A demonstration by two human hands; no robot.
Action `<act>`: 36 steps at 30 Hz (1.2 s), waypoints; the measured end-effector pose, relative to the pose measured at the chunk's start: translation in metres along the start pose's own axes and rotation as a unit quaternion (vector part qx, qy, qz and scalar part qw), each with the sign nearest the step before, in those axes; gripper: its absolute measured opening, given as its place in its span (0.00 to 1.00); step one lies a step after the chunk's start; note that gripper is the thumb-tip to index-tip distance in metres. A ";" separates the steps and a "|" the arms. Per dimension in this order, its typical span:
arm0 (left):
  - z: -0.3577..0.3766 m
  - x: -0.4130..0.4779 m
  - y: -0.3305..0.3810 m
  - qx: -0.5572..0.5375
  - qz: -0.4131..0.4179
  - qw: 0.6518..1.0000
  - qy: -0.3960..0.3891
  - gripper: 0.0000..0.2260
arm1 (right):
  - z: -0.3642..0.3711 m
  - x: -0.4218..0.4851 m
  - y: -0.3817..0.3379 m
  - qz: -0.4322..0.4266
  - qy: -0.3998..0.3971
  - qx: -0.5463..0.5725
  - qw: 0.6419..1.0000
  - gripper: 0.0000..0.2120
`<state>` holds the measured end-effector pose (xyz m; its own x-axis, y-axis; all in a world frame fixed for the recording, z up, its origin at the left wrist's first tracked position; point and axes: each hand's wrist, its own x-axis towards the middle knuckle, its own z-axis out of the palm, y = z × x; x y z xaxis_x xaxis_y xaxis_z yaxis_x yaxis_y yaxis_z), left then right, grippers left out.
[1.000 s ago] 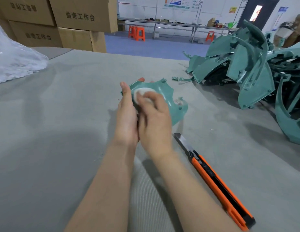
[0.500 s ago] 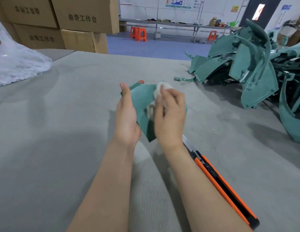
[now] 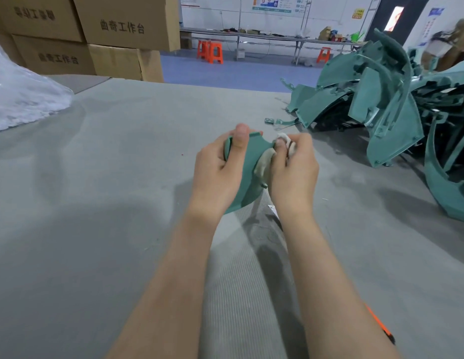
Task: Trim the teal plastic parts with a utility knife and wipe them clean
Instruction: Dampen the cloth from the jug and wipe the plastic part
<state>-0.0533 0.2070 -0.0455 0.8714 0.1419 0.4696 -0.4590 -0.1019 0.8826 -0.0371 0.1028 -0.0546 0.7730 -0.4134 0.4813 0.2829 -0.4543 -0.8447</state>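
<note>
your left hand (image 3: 215, 177) grips the teal plastic part (image 3: 247, 174), thumb curled over its top edge and fingers behind it. your right hand (image 3: 294, 177) has its fingers closed round a wad of white cloth (image 3: 263, 163), pressed against the part's right edge. the part is held up between both hands over the grey table mat (image 3: 96, 203), straight ahead of you.

judging by this, you're in the wiping step for this piece, and its trimming looks done: the orange utility knife (image 3: 379, 323) lies on the mat in neither hand, mostly hidden behind your right forearm. plenty seems left, since a heap of teal parts (image 3: 381, 107) sits well apart on the right.

the part in hand is a curved, matte teal shell with a notched upper rim. whether burrs or dust remain on it, i cannot tell.
</note>
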 end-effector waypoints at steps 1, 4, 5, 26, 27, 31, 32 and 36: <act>0.002 -0.001 -0.001 0.018 0.018 1.000 -0.005 0.16 | -0.001 0.003 -0.001 0.046 0.004 0.009 0.999 0.07; 0.008 -0.004 -0.005 0.052 0.042 0.997 -0.028 0.18 | -0.009 0.015 0.002 0.186 -0.012 0.104 0.977 0.08; 0.011 -0.005 -0.007 0.064 0.047 0.996 -0.039 0.19 | -0.010 0.016 0.003 0.227 -0.018 0.148 0.962 0.08; -0.029 0.015 -0.018 -0.390 -0.213 0.878 0.177 0.23 | 0.032 -0.029 -0.003 -0.106 -0.081 -0.006 0.991 0.16; -0.026 0.015 -0.018 -0.383 -0.218 0.881 0.176 0.21 | 0.028 -0.025 0.000 -0.093 -0.059 -0.023 0.994 0.16; -0.019 0.011 -0.023 -0.374 -0.228 0.894 0.096 0.23 | 0.037 -0.045 -0.011 -0.183 -0.116 -0.019 0.976 0.13; -0.018 0.009 -0.022 -0.379 -0.235 0.892 0.070 0.23 | 0.041 -0.051 -0.015 -0.207 -0.142 -0.017 0.968 0.13; -0.012 0.010 -0.017 -0.359 -0.237 0.901 0.052 0.23 | 0.032 -0.030 -0.009 -0.158 -0.068 -0.021 0.985 0.10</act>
<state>-0.0393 0.2222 -0.0556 0.9953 0.0965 0.0020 -0.0647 0.6521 0.7554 -0.0440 0.1446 -0.0691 0.7194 -0.1378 0.6808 0.5004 -0.5769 -0.6456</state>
